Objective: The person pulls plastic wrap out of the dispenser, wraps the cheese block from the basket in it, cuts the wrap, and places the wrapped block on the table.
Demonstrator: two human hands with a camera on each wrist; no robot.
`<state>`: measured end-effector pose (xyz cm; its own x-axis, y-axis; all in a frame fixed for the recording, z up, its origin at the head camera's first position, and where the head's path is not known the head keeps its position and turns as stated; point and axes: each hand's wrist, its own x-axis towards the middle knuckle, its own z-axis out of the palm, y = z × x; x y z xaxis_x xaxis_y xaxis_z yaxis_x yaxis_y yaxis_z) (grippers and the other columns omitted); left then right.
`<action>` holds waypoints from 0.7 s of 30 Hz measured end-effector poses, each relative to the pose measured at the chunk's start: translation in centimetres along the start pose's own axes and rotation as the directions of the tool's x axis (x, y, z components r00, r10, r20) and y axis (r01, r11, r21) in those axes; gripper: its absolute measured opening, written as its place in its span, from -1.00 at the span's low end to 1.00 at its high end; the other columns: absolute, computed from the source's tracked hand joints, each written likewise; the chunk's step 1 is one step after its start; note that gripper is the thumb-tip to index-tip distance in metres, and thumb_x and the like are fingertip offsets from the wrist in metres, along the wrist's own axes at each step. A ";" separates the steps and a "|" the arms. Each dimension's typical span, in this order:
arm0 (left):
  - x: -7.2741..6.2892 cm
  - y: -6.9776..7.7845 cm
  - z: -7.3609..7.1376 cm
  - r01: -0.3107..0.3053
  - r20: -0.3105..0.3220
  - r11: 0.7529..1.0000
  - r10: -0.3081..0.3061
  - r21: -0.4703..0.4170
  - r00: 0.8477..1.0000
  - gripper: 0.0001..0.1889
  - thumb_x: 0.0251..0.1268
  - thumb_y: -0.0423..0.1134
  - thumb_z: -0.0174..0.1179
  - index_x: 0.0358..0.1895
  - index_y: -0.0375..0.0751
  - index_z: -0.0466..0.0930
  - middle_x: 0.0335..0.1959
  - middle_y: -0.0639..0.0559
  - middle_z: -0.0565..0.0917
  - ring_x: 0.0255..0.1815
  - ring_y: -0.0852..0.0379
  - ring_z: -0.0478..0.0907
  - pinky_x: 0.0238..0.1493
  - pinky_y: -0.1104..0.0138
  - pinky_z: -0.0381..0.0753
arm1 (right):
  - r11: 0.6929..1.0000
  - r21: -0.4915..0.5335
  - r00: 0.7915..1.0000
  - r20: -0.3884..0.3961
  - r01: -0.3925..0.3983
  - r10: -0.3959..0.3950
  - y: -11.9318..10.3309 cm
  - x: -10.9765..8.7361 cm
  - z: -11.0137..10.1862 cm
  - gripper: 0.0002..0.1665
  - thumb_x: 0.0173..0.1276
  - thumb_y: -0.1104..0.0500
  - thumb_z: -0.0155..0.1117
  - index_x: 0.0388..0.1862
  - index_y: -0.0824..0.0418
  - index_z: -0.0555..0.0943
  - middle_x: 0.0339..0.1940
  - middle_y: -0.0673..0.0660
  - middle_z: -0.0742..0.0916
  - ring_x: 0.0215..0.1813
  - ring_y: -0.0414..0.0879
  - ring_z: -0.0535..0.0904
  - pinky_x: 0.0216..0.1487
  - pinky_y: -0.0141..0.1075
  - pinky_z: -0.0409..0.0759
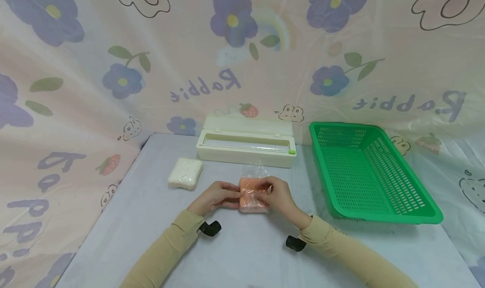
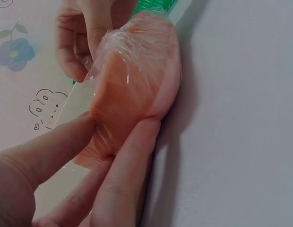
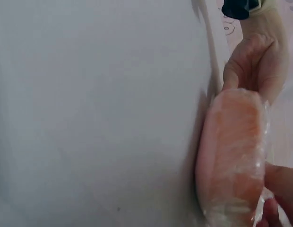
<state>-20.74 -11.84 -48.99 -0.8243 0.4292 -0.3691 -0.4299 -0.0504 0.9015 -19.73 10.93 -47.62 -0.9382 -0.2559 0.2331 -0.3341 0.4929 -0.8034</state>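
An orange, bread-slice-shaped block [image 1: 248,185] lies on the table in the middle of the head view, under crinkled clear plastic wrap [image 2: 130,40]. My left hand [image 1: 217,196] grips its left side, with the thumb and fingers pressed against the edges in the left wrist view. Over the block's right side, my right hand [image 1: 280,197] pinches a bunched part of the wrap. Some loose film sticks out beyond the block's far edge. To the left of the hands sits a white block [image 1: 185,173] of similar shape, shiny as if wrapped.
Behind the hands stands a cream cling film dispenser [image 1: 244,156] with its lid raised and a roll inside. A green perforated plastic basket [image 1: 386,217] stands at the right. Printed cloth [image 1: 265,69] hangs along the back and sides of the white table [image 1: 250,254].
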 end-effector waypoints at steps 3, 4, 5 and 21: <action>-0.1 0.1 0.1 0.004 -0.012 1.000 -0.004 0.000 1.000 -0.65 0.26 -0.48 0.20 0.07 -0.60 0.45 -0.14 -0.27 0.64 -0.16 -0.05 0.66 -0.11 0.14 0.66 | 0.999 -0.001 0.999 -0.007 -0.047 0.047 0.4 0.2 -0.1 -0.69 -0.10 0.29 0.62 -0.38 0.26 0.65 -0.48 0.05 0.62 -0.42 -0.11 0.46 -0.45 -0.41 0.42; -0.1 0.1 0.1 0.007 -0.017 1.000 -0.007 0.002 1.000 -0.65 0.26 -0.47 0.21 0.06 -0.59 0.45 -0.14 -0.27 0.64 -0.16 -0.04 0.65 -0.11 0.13 0.66 | 0.997 0.012 0.998 0.003 -0.071 0.071 0.5 0.3 -0.2 -0.68 -0.10 0.29 0.62 -0.38 0.27 0.64 -0.49 0.05 0.61 -0.43 -0.13 0.45 -0.45 -0.42 0.42; -0.1 0.1 0.2 0.014 -0.024 1.000 -0.014 0.006 1.000 -0.65 0.26 -0.45 0.22 0.06 -0.58 0.46 -0.14 -0.27 0.65 -0.15 -0.05 0.65 -0.11 0.13 0.66 | 0.996 0.024 0.996 0.019 -0.087 0.086 0.6 0.4 -0.3 -0.68 -0.08 0.28 0.61 -0.38 0.28 0.63 -0.50 0.05 0.60 -0.45 -0.14 0.45 -0.47 -0.43 0.43; 0.5 0.5 1.7 0.031 -0.157 0.984 -0.003 0.177 0.988 -0.57 0.00 -0.35 0.46 -0.12 -0.47 0.46 -0.25 -0.23 0.61 -0.44 0.03 0.67 -0.31 0.22 0.71 | 0.928 0.205 0.949 0.122 -0.311 0.291 1.5 1.4 -1.2 -0.71 0.05 0.33 0.52 -0.36 0.34 0.54 -0.51 0.07 0.55 -0.44 -0.17 0.42 -0.48 -0.45 0.43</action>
<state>-20.73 -10.13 -48.30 -0.8708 0.2821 -0.4026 -0.3834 0.1229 0.9154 -21.63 12.35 -47.87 -0.9765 -0.2004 -0.0797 0.0006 0.3667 -0.9303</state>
